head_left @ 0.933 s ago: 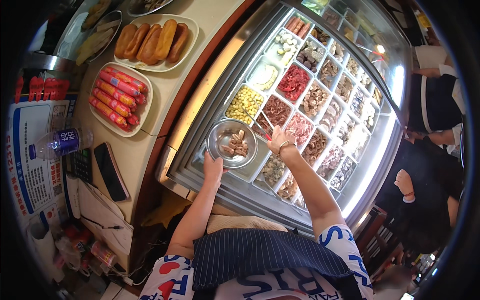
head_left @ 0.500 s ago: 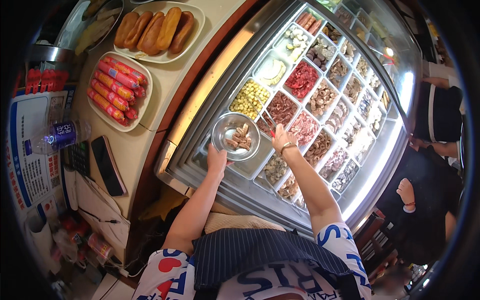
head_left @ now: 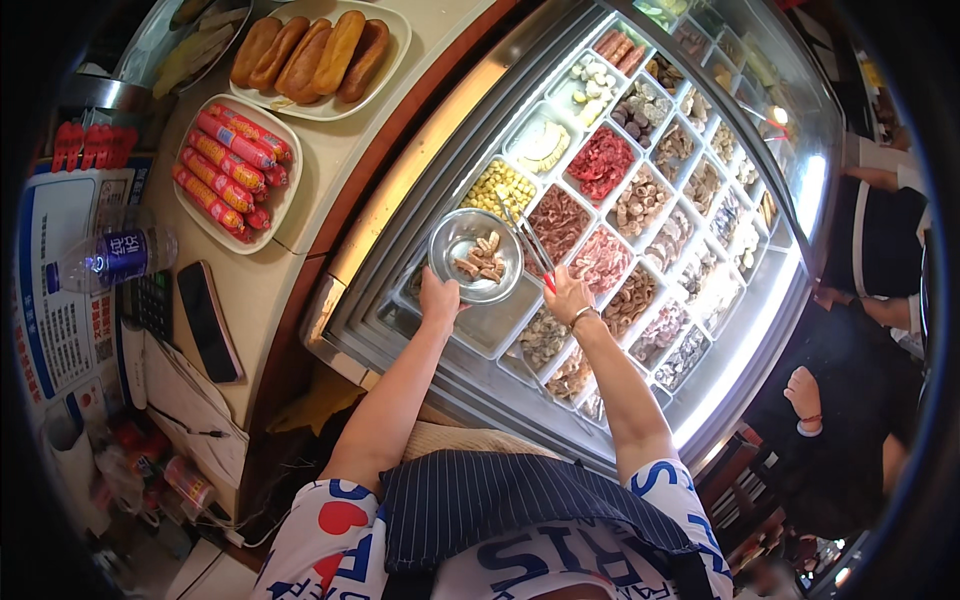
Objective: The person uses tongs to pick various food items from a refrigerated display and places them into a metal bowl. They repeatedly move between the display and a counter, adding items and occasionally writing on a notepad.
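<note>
My left hand [head_left: 440, 298] grips the near rim of a round steel bowl [head_left: 445, 247]. Several brown meat pieces [head_left: 482, 262] lie inside it. My right hand [head_left: 568, 297] is closed around metal tongs [head_left: 536, 250] with red grips. The tongs' tips reach up beside the bowl, near the tray of yellow corn [head_left: 497, 186]; whether they hold anything is too small to tell. Under and around the tongs are trays of dark red sliced meat [head_left: 560, 217] and pink sliced meat [head_left: 601, 258]. The bowl hangs over the near left corner of the lit display case.
The display case [head_left: 400, 215] holds rows of white trays with meats and other foods. On the left counter stand a plate of red-wrapped sausages [head_left: 228, 165], a plate of golden bread rolls [head_left: 300, 60], a phone [head_left: 209, 320] and a plastic bottle [head_left: 115, 255]. People [head_left: 850, 390] stand at the right.
The bowl has shifted slightly right and up with my left hand. My right hand has moved slightly down and right, and the tongs now stand closer beside the bowl.
</note>
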A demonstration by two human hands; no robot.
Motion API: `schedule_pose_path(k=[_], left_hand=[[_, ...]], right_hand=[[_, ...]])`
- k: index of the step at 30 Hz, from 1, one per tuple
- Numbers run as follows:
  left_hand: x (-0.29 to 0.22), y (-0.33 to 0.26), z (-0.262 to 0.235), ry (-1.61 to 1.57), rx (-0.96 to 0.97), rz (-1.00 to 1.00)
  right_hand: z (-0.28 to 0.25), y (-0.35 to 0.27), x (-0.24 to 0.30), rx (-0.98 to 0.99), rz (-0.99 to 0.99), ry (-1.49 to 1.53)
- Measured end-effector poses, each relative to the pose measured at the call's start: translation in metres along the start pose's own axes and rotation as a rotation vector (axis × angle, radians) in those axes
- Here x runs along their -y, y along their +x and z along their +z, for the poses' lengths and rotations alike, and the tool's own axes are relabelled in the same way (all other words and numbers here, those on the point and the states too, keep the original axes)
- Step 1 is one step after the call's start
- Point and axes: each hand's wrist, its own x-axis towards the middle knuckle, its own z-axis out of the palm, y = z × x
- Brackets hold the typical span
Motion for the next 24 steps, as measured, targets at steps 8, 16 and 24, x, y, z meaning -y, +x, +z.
schedule_pose_path(k=[8, 16, 24], left_hand=[[0.001, 0.014, 0.009, -0.06, 0.059, -0.011], [0.004, 0.017, 0.005, -0.214, 0.166, -0.066], [-0.004, -0.007, -0.02, -0.088, 0.163, -0.085]], right_hand=[[-0.015, -0.044, 0.023, -0.031, -0.125, 0.049], [-0.05, -0.068, 0.039, 0.035, -0.032, 0.083], [-0.063, -0.024, 0.024, 0.119, 0.118, -0.09]])
